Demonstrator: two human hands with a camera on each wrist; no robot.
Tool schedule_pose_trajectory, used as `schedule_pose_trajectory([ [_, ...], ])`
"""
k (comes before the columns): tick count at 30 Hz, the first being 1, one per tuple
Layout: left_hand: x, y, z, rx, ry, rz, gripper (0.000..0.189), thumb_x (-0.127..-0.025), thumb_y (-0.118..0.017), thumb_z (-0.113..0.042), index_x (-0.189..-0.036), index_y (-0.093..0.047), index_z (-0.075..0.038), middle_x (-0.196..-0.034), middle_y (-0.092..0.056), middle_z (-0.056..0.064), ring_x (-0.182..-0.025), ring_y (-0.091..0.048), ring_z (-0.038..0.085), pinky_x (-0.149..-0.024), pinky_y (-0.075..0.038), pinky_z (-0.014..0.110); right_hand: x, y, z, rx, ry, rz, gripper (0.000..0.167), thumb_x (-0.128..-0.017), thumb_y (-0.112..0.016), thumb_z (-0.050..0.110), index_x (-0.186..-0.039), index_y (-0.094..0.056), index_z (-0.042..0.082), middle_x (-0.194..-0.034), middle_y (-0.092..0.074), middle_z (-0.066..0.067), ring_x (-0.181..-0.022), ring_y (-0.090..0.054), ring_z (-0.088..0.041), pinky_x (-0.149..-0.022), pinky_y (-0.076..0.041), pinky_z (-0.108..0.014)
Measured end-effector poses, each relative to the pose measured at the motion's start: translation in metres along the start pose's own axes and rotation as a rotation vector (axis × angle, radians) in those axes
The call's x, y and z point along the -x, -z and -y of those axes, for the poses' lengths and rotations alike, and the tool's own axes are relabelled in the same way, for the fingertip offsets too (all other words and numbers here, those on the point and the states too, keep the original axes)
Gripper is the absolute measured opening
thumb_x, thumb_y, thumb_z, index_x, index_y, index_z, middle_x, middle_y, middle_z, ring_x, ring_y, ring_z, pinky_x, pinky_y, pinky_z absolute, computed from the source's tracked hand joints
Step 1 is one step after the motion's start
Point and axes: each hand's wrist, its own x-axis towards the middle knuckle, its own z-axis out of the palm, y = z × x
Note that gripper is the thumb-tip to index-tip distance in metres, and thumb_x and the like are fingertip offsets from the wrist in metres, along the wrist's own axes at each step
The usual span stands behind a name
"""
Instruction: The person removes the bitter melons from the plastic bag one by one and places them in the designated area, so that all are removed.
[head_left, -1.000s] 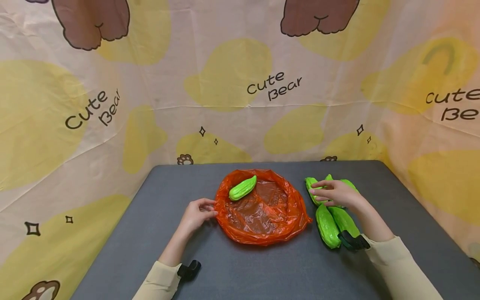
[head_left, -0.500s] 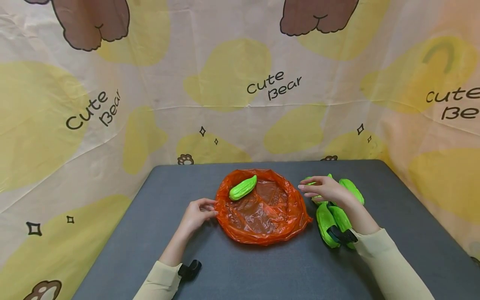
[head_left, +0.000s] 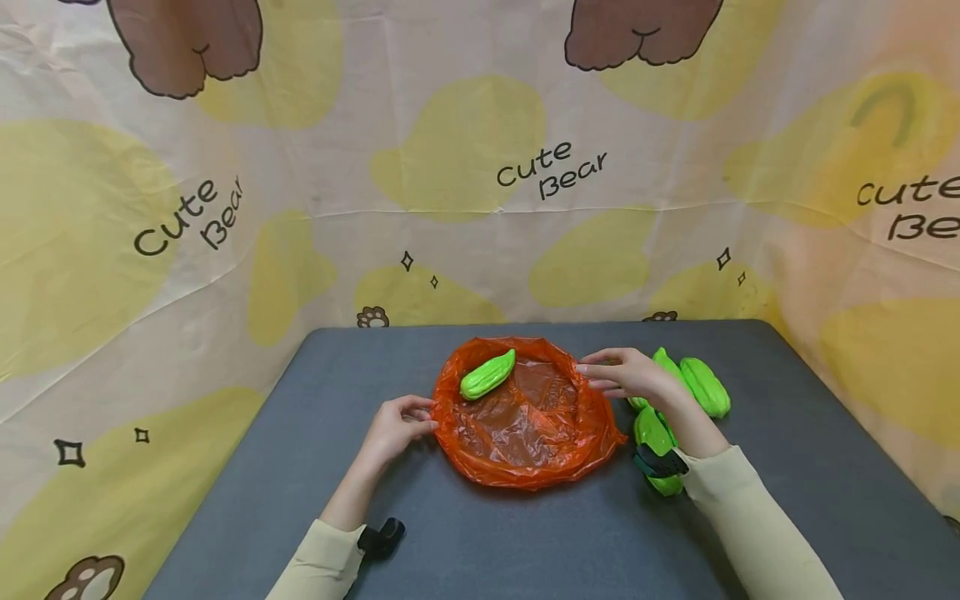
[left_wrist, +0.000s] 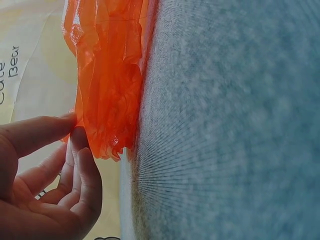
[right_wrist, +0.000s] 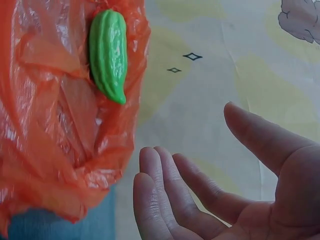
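A red-orange plastic bag point(head_left: 495, 473) lies spread with its mouth turned up on the table. Inside it, near the far left rim, rests one bright green, ribbed bitter melon point(head_left: 487, 375). My left hand point(head_left: 392, 429) is at the bag's left edge; in the left wrist view its thumb and fingertips pinch the rim. My right hand point(head_left: 633, 373) hovers by the bag's right rim, palm down and holding nothing. In the right wrist view its fingers point(right_wrist: 182, 197) are extended, with the thumb spread well apart. More bitter melons point(head_left: 705, 388) lie beneath and beyond this hand, partly hidden by it.
The dark grey table point(head_left: 480, 550) backs onto a printed cloth point(head_left: 450, 167) that also rises along both sides. Black devices are strapped to the left wrist point(head_left: 382, 539) and the right wrist point(head_left: 660, 461), the right one overlapping a melon in the head view.
My right hand has moved left from over the melon pile to the bag's right rim, uncovering a melon at the pile's far right. The left hand keeps its place on the bag.
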Motion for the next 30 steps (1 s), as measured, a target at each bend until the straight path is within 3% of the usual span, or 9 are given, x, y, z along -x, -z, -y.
schedule_pose_trajectory([
  [14, 0.000, 0.000, 0.000, -0.006, 0.001, 0.010, 0.032, -0.078, -0.075, -0.005, -0.108, -0.068, -0.001, -0.082, -0.067, 0.008, -0.070, -0.062, 0.023, -0.061, -0.053, 0.035, -0.022, -0.018, 0.010, -0.040, -0.056, -0.019, 0.063, -0.090, -0.063, 0.040, -0.137, -0.045, 0.002, -0.136, -0.050, -0.022, -0.119, -0.056, -0.034, -0.100, -0.043, -0.047],
  [21, -0.001, 0.000, 0.001, -0.006, -0.001, 0.009, 0.031, -0.078, -0.075, -0.005, -0.108, -0.068, -0.001, -0.083, -0.068, 0.008, -0.070, -0.063, 0.023, -0.061, -0.053, 0.035, -0.034, -0.026, 0.012, -0.098, -0.033, 0.014, 0.059, -0.093, -0.060, 0.032, -0.137, -0.043, -0.002, -0.139, -0.047, -0.024, -0.122, -0.052, -0.037, -0.102, -0.041, -0.049],
  [30, -0.002, 0.000, 0.002, -0.003, 0.002, 0.009, 0.031, -0.078, -0.075, -0.006, -0.108, -0.068, -0.001, -0.083, -0.068, 0.010, -0.071, -0.063, 0.023, -0.062, -0.053, 0.036, -0.050, -0.037, 0.015, -0.077, -0.017, 0.035, 0.052, -0.094, -0.058, 0.030, -0.135, -0.048, -0.001, -0.137, -0.049, -0.024, -0.122, -0.053, -0.036, -0.101, -0.042, -0.048],
])
